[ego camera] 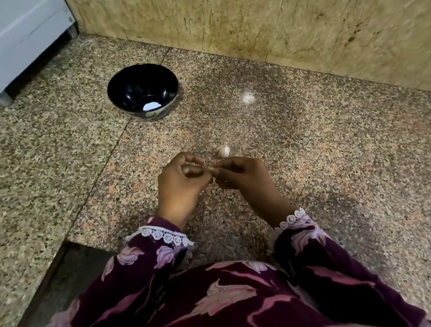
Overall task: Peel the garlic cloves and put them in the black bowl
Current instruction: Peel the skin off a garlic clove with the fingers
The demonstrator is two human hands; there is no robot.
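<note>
My left hand (182,181) and my right hand (241,176) meet above the granite counter, and both pinch one small garlic clove (211,169) between their fingertips. Most of that clove is hidden by my fingers. Another garlic piece (224,151) lies on the counter just beyond my hands. Farther back to the right sits a pale garlic piece (248,98), blurred. The black bowl (116,91) stands at the back left of my hands, upright, with a white patch at its bottom that may be a reflection.
A white appliance (14,42) stands on feet at the back left. A tan stone wall (275,16) runs along the back. The counter (339,179) has a cut-out edge at the front left, near my left sleeve.
</note>
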